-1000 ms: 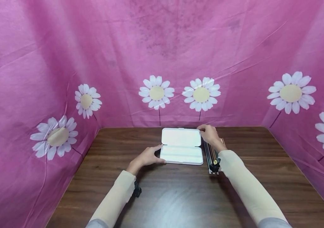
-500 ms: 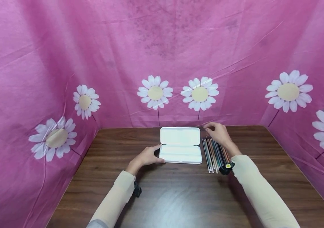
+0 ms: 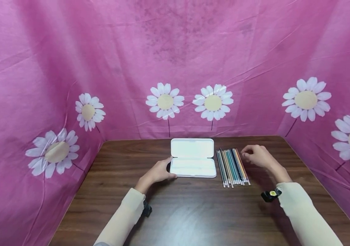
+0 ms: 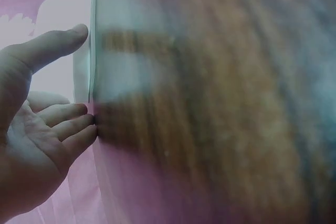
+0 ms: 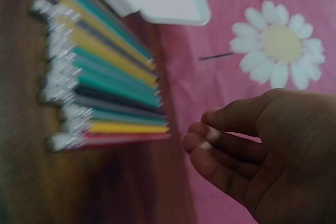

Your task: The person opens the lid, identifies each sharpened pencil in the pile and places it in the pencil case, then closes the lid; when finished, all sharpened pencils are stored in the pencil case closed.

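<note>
A white pencil case (image 3: 192, 167) lies unfolded on the table, its lid (image 3: 192, 148) laid back toward the curtain. At the case's left end, my left hand (image 3: 157, 172) touches the edge with thumb and fingers spread apart; the left wrist view shows those fingers (image 4: 73, 127) extended. Several pencils (image 3: 232, 167) lie side by side just right of the case, eraser ends toward me. My right hand (image 3: 259, 156) hovers to the right of the pencils, fingers loosely bent and holding nothing, as the right wrist view shows (image 5: 231, 150) too.
The brown wooden table (image 3: 181, 208) ends at a pink curtain (image 3: 125, 85) printed with white daisies, which rises behind and along both sides. A small black device (image 3: 270, 195) sits at the right wrist.
My right hand has left the lid's right edge and passed rightward over the pencils, uncovering them. My left hand has stayed at the case's left end.
</note>
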`<action>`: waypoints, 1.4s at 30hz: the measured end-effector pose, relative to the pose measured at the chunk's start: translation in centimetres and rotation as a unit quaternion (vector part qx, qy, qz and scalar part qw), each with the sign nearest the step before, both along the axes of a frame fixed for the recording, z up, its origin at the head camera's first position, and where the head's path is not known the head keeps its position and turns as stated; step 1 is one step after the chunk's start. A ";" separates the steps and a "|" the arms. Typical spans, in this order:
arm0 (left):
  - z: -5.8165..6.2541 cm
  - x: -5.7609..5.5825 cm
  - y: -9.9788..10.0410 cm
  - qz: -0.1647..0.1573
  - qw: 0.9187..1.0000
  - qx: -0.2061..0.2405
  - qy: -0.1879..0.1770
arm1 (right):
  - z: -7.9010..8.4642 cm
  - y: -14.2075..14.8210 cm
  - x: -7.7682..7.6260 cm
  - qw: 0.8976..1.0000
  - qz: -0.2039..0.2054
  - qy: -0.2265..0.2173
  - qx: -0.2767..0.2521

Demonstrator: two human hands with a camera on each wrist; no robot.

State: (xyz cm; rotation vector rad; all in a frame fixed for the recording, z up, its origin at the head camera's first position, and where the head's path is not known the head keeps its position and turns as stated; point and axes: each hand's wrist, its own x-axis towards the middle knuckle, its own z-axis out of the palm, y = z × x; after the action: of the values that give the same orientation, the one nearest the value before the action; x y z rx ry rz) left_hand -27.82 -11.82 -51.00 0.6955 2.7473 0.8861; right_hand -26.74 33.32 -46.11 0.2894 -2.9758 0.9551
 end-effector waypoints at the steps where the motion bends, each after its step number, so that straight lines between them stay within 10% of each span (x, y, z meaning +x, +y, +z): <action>1: 0.0 0.0 0.0 0.002 1.000 0.004 -0.001 | -0.5 0.2 0.1 1.000 0.002 -0.007 0.000; 14: 0.1 0.0 -0.6 0.016 0.999 0.017 -0.043 | -4.5 0.3 0.9 0.998 -0.040 -0.047 0.004; 42: -0.1 0.1 -0.6 0.024 0.999 0.021 -0.034 | -2.8 -0.7 1.5 0.987 -0.101 -0.100 0.077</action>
State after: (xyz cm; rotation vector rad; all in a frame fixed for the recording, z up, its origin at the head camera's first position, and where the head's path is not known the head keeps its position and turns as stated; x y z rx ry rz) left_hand -27.69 -12.44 -51.12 0.5962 2.7030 0.9628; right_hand -25.28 32.62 -48.91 -0.1152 -3.1851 0.7783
